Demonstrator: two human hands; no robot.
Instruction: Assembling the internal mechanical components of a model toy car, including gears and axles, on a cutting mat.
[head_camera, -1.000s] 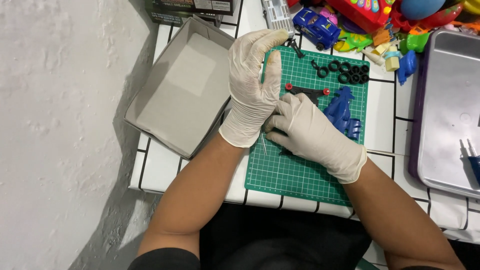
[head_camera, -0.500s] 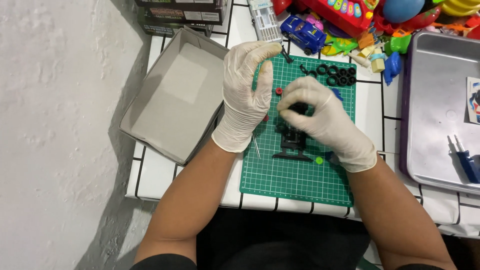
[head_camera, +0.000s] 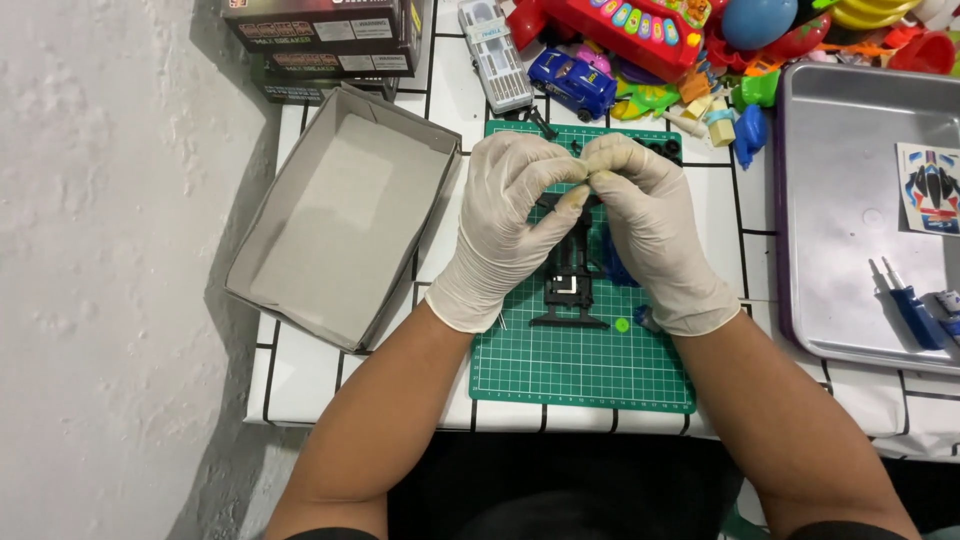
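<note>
Both hands wear pale latex gloves and meet above a green cutting mat (head_camera: 580, 365). My left hand (head_camera: 505, 225) and my right hand (head_camera: 650, 225) pinch fingertips together at the mat's far end, on something too small to make out. Below them a black toy car chassis (head_camera: 568, 285) lies on the mat. A blue plastic part (head_camera: 612, 262) shows beside my right palm. A small green round piece (head_camera: 622, 324) rests near the chassis. Black tyres (head_camera: 665, 148) sit at the mat's top edge.
An open grey cardboard box (head_camera: 340, 215) stands left of the mat. A metal tray (head_camera: 850, 200) at the right holds a sticker sheet (head_camera: 930, 188) and blue-handled tools (head_camera: 905, 305). Colourful toys, a blue toy car (head_camera: 572, 80) and dark boxes (head_camera: 320, 30) crowd the back.
Both hands have risen from the chassis and come together fingertip to fingertip at the mat's far end. The black chassis now lies uncovered on the mat. The view has shifted slightly.
</note>
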